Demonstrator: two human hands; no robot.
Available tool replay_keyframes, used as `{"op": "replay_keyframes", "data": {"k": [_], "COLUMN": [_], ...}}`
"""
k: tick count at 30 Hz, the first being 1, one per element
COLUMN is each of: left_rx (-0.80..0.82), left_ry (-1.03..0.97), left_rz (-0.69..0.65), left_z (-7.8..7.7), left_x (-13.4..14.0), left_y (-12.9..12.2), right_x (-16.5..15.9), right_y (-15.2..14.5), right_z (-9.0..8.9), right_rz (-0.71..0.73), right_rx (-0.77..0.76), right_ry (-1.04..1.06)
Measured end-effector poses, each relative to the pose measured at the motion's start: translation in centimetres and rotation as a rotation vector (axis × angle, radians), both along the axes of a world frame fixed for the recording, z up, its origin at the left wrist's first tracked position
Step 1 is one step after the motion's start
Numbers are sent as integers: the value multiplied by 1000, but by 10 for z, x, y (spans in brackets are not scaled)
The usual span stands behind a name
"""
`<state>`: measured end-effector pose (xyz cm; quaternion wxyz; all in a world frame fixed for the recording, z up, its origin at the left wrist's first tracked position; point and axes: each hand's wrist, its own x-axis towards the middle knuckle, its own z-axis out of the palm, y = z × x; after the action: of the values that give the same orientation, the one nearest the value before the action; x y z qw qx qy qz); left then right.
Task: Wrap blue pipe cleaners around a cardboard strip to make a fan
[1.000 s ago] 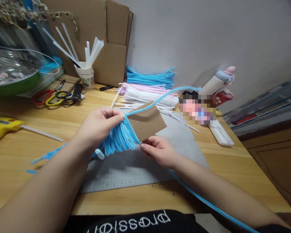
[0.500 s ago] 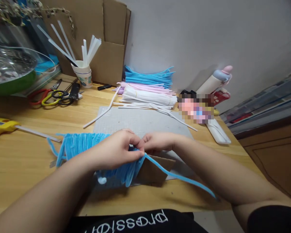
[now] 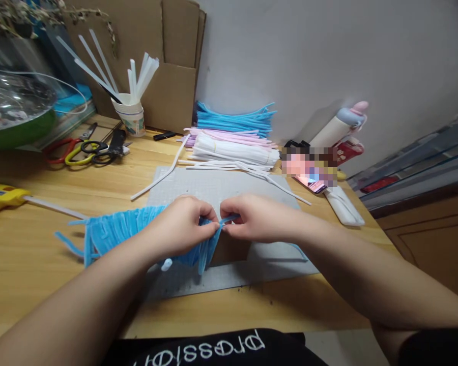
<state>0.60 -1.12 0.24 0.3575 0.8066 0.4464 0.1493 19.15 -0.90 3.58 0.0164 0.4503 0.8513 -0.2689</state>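
Blue pipe cleaners (image 3: 122, 226) are wound closely round a piece of brown cardboard (image 3: 231, 249), bare at its right end. My left hand (image 3: 189, 221) lies over the windings, thumb and fingertips pinched on the blue strand at their right edge. Close beside it, my right hand (image 3: 248, 218) is closed on the same blue pipe cleaner, a short stretch of which shows between thumb and forefinger. A blue end (image 3: 299, 251) sticks out beyond my right wrist. Loose blue ends also stick out at the left of the windings.
A grey cutting mat (image 3: 198, 185) lies beneath. Behind it are white pipe cleaners (image 3: 234, 155), with pink and blue bundles (image 3: 234, 119). At left are a yellow glue gun (image 3: 3, 198), scissors (image 3: 80, 152) and a paper cup (image 3: 132, 117). A phone (image 3: 311, 180) lies at right.
My right hand has risen slightly, and the long blue tail that crossed in front of my right forearm now shows behind it. The wound cardboard has shifted a little left and up.
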Motion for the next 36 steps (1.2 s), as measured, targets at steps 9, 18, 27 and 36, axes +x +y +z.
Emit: {"op": "replay_keyframes", "data": {"k": [9, 18, 27, 36], "left_rx": [-57, -165, -175, -202], "left_ry": [-35, -238, -535, -586], "left_rz": [74, 393, 636, 661], "left_z": [2, 6, 6, 9], "left_x": [-1, -3, -14, -13], "left_y": [3, 3, 13, 12], "right_x": [-9, -7, 1, -5], "right_y": [-17, -31, -45, -51], "right_z": [-2, -35, -68, -69], "right_rz": [53, 10, -173, -539], "right_rx": [452, 822, 546, 68], "right_ry": [-231, -70, 409, 861]}}
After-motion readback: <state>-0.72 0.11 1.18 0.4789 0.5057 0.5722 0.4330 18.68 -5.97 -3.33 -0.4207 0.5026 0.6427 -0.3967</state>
